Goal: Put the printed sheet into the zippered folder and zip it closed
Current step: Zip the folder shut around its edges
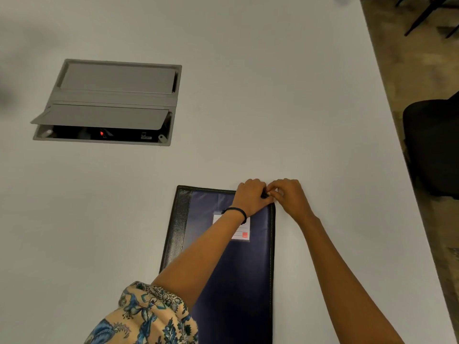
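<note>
A dark blue zippered folder (238,269) with a black leather spine and a white label pocket lies flat and closed on the white table, long side pointing away from me. Both hands meet at its far right corner. My left hand (249,197) rests on the folder's top edge and grips that corner. My right hand (288,194) pinches a small black zipper pull (264,195) between its fingertips at the same corner. No printed sheet is visible anywhere.
A grey cable box (106,103) is sunk into the table (248,70) at the upper left, its near flap raised over sockets. The table's right edge runs diagonally; past it stands a black chair (433,145) on carpet.
</note>
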